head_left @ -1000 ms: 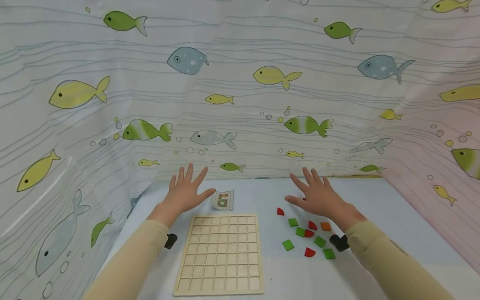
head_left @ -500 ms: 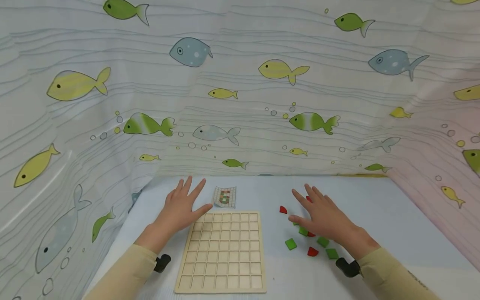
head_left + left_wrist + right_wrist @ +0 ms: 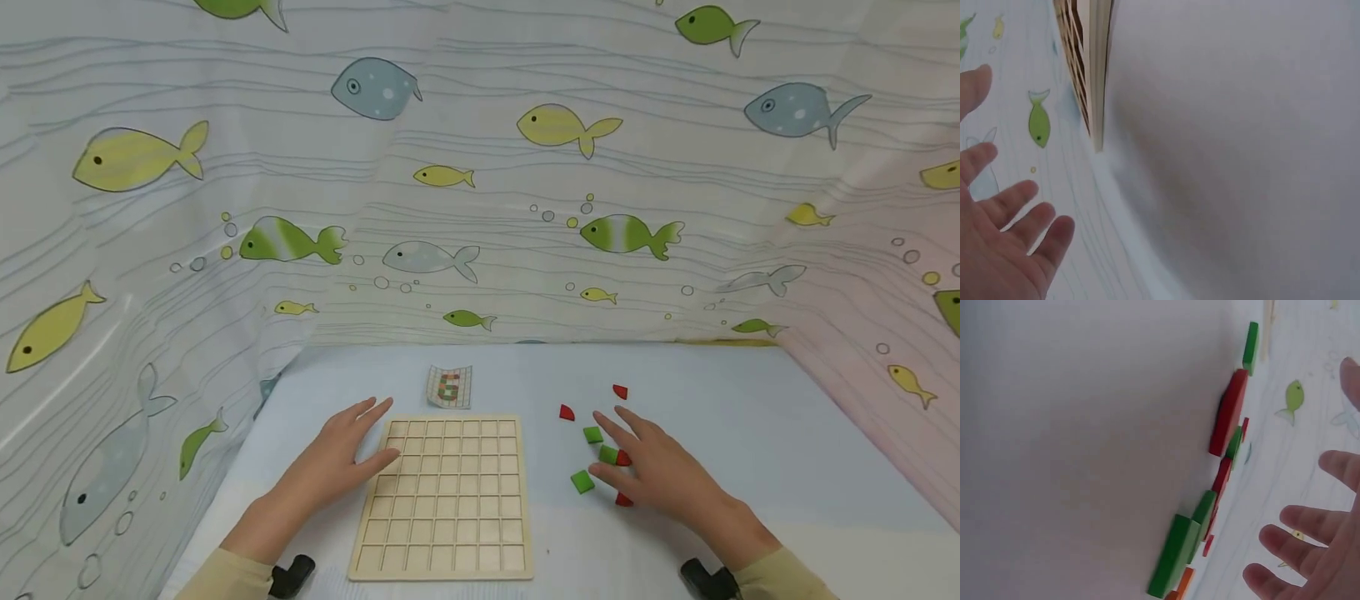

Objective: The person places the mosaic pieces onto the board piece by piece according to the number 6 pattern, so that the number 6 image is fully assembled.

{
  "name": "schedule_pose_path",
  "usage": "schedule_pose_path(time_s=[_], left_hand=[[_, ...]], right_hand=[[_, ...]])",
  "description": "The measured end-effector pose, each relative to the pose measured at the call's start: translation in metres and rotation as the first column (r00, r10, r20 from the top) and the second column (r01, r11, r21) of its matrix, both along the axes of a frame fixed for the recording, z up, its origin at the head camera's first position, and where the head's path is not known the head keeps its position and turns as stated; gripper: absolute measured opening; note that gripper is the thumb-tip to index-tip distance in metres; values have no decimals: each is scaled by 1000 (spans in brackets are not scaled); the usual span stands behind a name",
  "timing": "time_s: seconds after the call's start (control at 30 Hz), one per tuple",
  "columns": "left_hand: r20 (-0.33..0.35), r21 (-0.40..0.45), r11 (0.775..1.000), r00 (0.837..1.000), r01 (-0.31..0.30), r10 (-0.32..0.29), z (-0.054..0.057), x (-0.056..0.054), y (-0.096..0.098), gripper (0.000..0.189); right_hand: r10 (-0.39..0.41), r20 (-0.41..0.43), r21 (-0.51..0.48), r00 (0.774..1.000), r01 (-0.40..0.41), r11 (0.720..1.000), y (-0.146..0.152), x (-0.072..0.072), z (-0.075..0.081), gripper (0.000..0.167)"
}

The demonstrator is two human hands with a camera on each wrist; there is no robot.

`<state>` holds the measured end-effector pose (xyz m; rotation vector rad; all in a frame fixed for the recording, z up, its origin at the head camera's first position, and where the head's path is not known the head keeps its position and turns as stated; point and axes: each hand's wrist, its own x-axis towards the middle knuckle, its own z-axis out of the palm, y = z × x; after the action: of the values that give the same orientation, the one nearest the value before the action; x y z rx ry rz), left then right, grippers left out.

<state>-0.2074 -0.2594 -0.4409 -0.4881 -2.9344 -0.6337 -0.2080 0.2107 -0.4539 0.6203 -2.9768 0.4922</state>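
Note:
A pale wooden grid board (image 3: 442,500) lies in the middle of the table. My left hand (image 3: 337,458) hovers at its left edge, fingers spread and holding nothing; in the left wrist view the fingers (image 3: 1019,206) stay apart from the board (image 3: 1097,81). My right hand (image 3: 652,467) is over the loose tiles at the right, also spread and holding nothing. Green square tiles (image 3: 582,482) and red quarter-round tiles (image 3: 567,412) show around its fingertips, while others are hidden under it. The right wrist view shows an orange tile (image 3: 1186,581) beside the green ones (image 3: 1172,556).
Behind the board lies a small paper card (image 3: 449,387) printed with a coloured grid pattern. The white table (image 3: 750,433) is enclosed by a fish-patterned curtain (image 3: 480,167) at the back and sides. Dark wrist cameras (image 3: 292,577) sit at both wrists.
Both hands have drawn back toward me and lowered, the left to the board's left edge, the right over the tiles. The far red tile has come into view. The head view has tilted down slightly.

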Motion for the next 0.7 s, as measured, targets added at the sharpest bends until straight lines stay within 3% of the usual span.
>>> schedule_pose_path(time_s=[0.27, 0.4, 0.7], left_hand=[[48, 51, 999, 999, 4, -6, -2, 21, -15, 67], [109, 116, 993, 994, -17, 4, -4, 29, -17, 65], [276, 177, 980, 960, -87, 35, -10, 50, -14, 70]], right_hand=[[-51, -10, -22, 999, 51, 998, 4, 17, -5, 80], [-57, -33, -57, 998, 55, 997, 7, 25, -8, 72], [-72, -6, -77, 997, 72, 994, 12, 34, -14, 58]])
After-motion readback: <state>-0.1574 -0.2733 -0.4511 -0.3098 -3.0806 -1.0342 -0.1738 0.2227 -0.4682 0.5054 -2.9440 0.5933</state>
